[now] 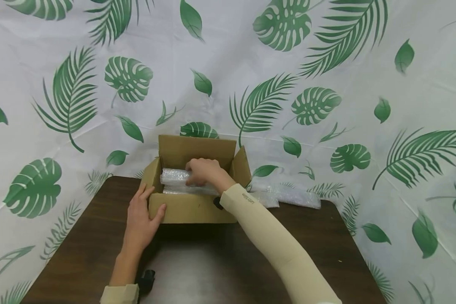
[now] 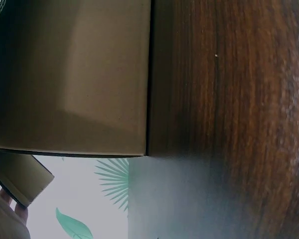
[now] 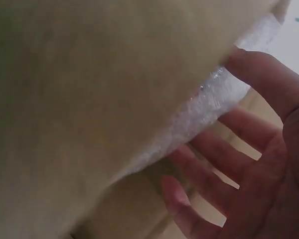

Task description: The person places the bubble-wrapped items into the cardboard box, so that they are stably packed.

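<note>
An open cardboard box point(image 1: 194, 210) stands on the dark table, its flaps raised. My left hand point(image 1: 138, 219) holds the box's left front corner, with the thumb on the front wall and the fingers at the left flap. Inside the box, my right hand point(image 1: 205, 171) grips a bubble-wrapped roll point(image 1: 172, 175). In the right wrist view, the thumb and fingers lie on opposite sides of the bubble wrap point(image 3: 209, 107); the box wall hides part of it. Another bubble-wrapped piece point(image 1: 175, 190) lies in front of the roll within the box. What the wrap contains cannot be seen.
More bubble-wrapped packs point(image 1: 296, 197) lie along the table's back edge, right of the box. The brown wooden table point(image 1: 311, 236) extends towards me. Behind it hangs a white cloth point(image 1: 220, 105) printed with green leaves.
</note>
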Motion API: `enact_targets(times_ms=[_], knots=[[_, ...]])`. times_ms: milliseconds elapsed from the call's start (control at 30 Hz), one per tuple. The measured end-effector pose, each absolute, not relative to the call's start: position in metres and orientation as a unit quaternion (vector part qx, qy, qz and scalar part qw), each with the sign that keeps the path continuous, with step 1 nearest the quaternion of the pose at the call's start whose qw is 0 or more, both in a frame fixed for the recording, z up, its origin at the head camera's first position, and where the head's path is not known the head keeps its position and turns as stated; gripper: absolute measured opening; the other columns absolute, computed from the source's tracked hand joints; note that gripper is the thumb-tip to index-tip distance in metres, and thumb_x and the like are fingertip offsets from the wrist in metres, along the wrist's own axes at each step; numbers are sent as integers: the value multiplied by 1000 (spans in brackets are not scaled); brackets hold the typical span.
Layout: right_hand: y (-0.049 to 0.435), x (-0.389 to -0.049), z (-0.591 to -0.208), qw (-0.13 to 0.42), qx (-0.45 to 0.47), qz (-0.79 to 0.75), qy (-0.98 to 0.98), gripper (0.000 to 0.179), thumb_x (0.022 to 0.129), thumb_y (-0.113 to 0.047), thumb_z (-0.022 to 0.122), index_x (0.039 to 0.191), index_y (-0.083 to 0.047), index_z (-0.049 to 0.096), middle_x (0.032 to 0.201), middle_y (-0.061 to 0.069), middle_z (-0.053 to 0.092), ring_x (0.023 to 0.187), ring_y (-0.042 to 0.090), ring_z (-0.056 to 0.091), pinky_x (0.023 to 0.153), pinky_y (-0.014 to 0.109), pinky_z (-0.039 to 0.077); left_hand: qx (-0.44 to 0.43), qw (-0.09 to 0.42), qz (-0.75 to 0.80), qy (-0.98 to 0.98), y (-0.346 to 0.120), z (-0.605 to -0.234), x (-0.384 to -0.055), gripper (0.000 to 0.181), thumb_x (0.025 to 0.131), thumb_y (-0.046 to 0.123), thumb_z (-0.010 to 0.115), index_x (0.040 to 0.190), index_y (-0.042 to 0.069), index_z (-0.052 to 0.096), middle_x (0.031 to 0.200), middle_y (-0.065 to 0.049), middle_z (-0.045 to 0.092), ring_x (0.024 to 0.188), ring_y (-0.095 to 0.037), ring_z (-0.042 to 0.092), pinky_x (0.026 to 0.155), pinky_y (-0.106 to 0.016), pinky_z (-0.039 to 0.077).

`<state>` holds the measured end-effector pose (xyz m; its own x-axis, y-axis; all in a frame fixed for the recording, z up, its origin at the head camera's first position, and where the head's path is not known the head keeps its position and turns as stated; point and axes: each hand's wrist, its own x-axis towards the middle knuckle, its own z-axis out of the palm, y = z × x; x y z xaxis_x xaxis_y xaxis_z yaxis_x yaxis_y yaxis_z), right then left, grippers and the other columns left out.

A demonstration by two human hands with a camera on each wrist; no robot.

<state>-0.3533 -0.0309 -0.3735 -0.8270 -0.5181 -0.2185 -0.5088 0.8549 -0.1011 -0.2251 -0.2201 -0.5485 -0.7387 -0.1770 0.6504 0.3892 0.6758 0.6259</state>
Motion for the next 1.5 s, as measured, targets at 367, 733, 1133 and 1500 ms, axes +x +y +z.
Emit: enact_targets(times_ms=[367,733,1133,1500], knots=[[-39,-356,-379,121,-277,2,953,45,100,-38,77,141,-22,71,139,-2,72,127,25,67,109,54,49,-45,332,-406,-850,-217,-545,-226,70,95,23,78,155,5,46,167,-28,38,150,-55,38,115,-77,29],[-11,-350,-351,87,-283,-20,955,46,104,-40,71,147,-26,66,144,-3,69,127,25,68,102,54,53,-56,350,-396,-847,-218,-548,-228,70,93,19,79,153,3,47,166,-29,40,147,-57,40,113,-76,31],[60,-296,-282,-33,-294,-115,948,45,106,-43,68,147,-25,64,127,-3,73,115,16,69,92,42,58,-43,335,-398,-853,-217,-543,-223,70,95,20,78,155,4,45,169,-28,37,150,-56,37,116,-76,29],[162,-287,-321,-102,-224,-264,933,43,109,-35,64,148,-16,63,143,8,66,127,32,65,102,55,56,-51,330,-385,-861,-218,-541,-223,66,96,18,73,153,1,46,166,-31,38,149,-56,38,115,-76,30]])
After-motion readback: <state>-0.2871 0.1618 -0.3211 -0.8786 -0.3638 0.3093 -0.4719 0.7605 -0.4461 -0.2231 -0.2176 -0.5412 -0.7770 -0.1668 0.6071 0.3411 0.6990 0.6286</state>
